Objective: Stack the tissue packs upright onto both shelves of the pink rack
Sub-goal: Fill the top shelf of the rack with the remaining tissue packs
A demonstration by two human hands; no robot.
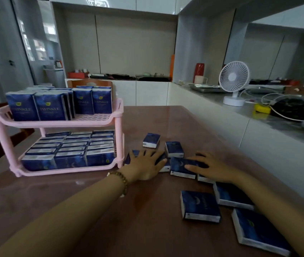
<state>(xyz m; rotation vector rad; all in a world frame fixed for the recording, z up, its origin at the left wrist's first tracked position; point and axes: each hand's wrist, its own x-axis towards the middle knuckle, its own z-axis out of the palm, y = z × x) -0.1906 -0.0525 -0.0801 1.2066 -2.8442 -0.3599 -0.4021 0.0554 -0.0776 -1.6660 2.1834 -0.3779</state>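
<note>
A pink two-shelf rack (99, 121) stands on the left of the brown table. Its lower shelf is packed with upright blue tissue packs (77, 147); the upper shelf holds several upright packs (51, 106) on its left and back, with bare shelf at front right. Several loose blue packs lie flat on the table to the right, such as one (199, 205) near me and one (151, 140) farther off. My left hand (143, 164) lies spread, fingers straight, over a pack beside the rack. My right hand (212, 168) rests with fingers extended on another flat pack (181, 166).
A white counter runs along the right with a white desk fan (233, 82), cables, a yellow object (262, 108) and a red vase (199, 69). A wooden chair back (90, 83) stands behind the rack. Bare table (54, 197) lies in front of the rack.
</note>
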